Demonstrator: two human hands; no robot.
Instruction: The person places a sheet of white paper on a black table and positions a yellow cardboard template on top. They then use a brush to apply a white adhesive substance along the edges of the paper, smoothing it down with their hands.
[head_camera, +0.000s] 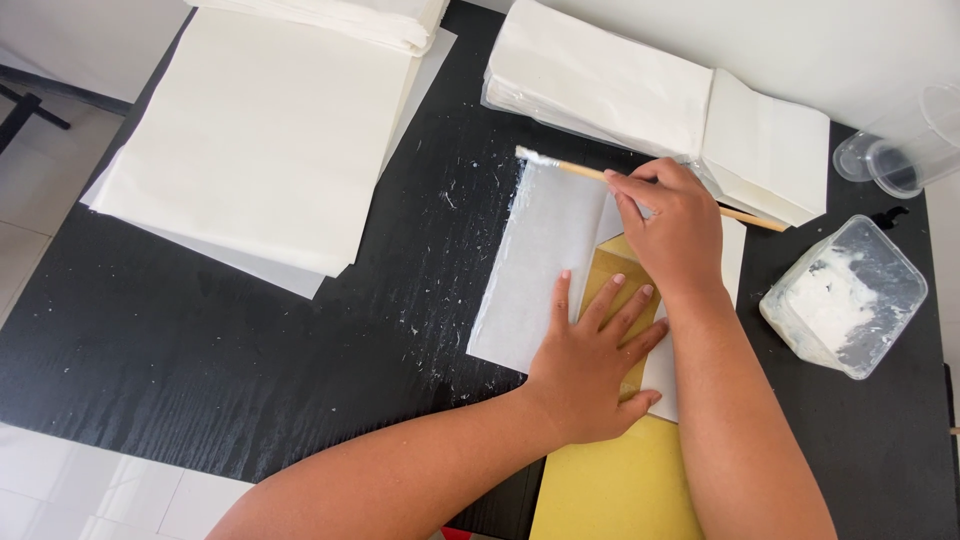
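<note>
A black table (250, 340) with a wood-grain surface fills most of the frame, flecked with white smears and crumbs around its middle. At the upper left lies a broad stack of white paper sheets (260, 130), with another pile (350, 20) overlapping its top edge. At the upper right sits a stack of folded white paper bags (640, 90). In the centre lies a single white sheet (545, 260), its left edge wet and shiny. At the right stands a clear plastic tub of white paste (850, 295); above it lies a clear plastic cup (900, 150). A yellow board (615, 480) sits at the bottom edge.
</note>
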